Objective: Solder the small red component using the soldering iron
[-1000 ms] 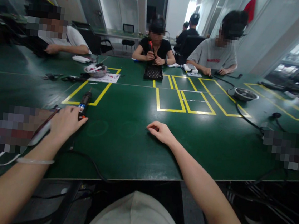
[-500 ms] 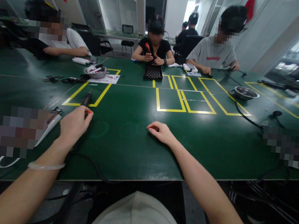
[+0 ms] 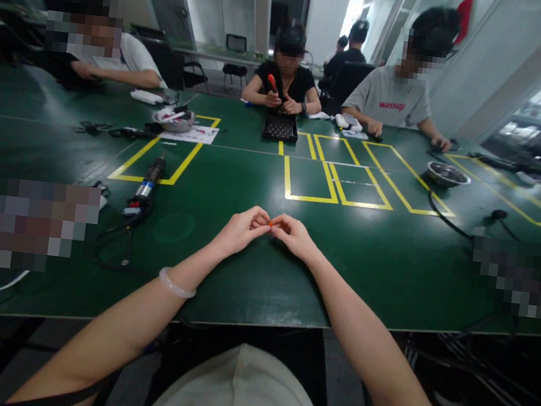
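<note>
My left hand [image 3: 244, 229] and my right hand [image 3: 295, 233] meet fingertip to fingertip just above the green table [image 3: 221, 289]. Between the pinched fingers shows a tiny orange piece [image 3: 270, 224]; most of it is hidden, so its kind cannot be made out. Both hands are closed. To the left of them an electric screwdriver [image 3: 149, 179], black with a silver and blue body, lies by itself on the table with its tip pointing away from me. A dark cable trails from its near end.
Yellow tape rectangles [image 3: 310, 199] mark the table ahead. A metal bowl [image 3: 447, 174] stands at right, and a filled bowl [image 3: 173, 118] beside a printed sheet [image 3: 200, 134] at left. Across the table, a person works over a black tray [image 3: 280, 128]. Others sit on either side.
My left hand has let go of the electric screwdriver and moved right to meet my right hand at the small orange piece. My right hand has hardly moved.
</note>
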A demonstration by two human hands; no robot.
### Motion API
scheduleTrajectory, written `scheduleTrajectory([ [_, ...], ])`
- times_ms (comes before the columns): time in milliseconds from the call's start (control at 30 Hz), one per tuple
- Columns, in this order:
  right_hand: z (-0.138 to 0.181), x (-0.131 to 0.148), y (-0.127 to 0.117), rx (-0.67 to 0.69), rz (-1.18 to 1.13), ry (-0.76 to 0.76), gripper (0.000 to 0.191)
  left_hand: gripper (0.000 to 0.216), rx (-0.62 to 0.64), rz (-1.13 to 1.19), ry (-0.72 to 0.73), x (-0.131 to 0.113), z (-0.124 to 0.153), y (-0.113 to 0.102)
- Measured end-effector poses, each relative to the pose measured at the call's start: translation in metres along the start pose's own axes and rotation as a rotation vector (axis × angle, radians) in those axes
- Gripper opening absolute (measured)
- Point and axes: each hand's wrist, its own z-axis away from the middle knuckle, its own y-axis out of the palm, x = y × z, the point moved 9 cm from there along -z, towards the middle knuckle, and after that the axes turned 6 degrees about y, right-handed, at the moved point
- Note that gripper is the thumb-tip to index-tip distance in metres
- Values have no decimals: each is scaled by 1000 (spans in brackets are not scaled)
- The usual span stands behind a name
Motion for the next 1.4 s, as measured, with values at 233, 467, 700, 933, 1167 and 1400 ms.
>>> scheduleTrajectory([
  [233,0,-6,4,40,-77,59,21,30,10,116,-50,17,7,0],
  [467,-2,-6,-1,4,-114,51,13,33,16,241,-61,14,6,5],
  [700,-1,-8,3,32,-68,53,13,24,35,78,-28,15,8,4],
  [933,-1,-6,-5,-42,-28,53,15,33,308,-249,157,-7,18,27],
  [1167,-2,-9,-3,-26,-5,61,15,19,265,-362,155,-3,18,27],
  [1400,0,-3,1,21,-9,28,18,26,108,-45,-18,11,11,8],
])
